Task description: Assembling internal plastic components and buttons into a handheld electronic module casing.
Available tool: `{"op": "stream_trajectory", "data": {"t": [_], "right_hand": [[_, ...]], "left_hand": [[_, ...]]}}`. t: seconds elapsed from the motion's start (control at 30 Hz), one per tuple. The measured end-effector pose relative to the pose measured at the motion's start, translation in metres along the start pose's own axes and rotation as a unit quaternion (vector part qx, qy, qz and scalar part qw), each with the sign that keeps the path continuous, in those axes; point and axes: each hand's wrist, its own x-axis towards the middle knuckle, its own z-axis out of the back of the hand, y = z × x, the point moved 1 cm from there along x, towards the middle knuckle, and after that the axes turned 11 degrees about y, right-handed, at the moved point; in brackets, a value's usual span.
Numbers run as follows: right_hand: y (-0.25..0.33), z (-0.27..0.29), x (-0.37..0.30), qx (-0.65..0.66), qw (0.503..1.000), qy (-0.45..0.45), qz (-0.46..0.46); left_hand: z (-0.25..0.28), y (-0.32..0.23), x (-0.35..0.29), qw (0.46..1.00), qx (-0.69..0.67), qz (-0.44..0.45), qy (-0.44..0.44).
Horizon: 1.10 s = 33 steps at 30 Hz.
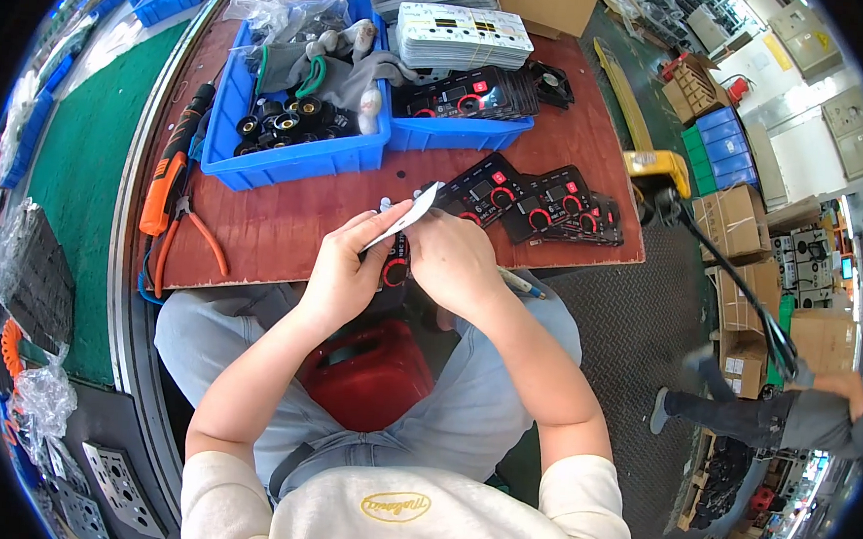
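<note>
Left hand (345,269) is pinching a thin white sheet (404,217), just on the near side of the blue knob bin (300,165). Right hand (457,261) is curling beside it, can't tell if it's gripping anything. Black panels (562,200) are lying fanned out near-right of that bin.

"Where does lettering show?"

"On the shirt (495,520): yellow script inside a yellow oval."

"And the table?"

"The fanned black panels (481,192) bear white characters, a white digit and red badges. Those in the blue tray (459,135) carry similar print."

"Near the lap?"

"A black panel (394,270) has pale characters beside a red ring."

"The white panels (463,39)?"

"Small dark print, too tiny to read; likewise the carton's (753,365) white label (734,366)."
</note>
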Motion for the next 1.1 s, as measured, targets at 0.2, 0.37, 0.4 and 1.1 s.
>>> {"op": "stream_trajectory", "data": {"t": [0.2,0.37,0.4,1.1], "right_hand": [[-0.002,0.008,0.000,0.037,0.998,0.035,-0.040],[-0.005,0.007,0.009,0.120,0.992,0.029,0.001],[-0.007,0.020,0.006,0.183,0.982,0.050,-0.018],[-0.024,0.014,0.011,0.303,0.952,-0.018,-0.042]], "left_hand": [[-0.009,-0.001,0.004,0.999,0.025,-0.034,-0.014],[0.004,0.006,-0.008,0.989,-0.098,0.110,-0.024],[0.006,0.002,-0.002,0.970,-0.213,0.113,-0.038],[0.030,-0.026,-0.005,0.862,-0.484,0.154,0.011]]}}
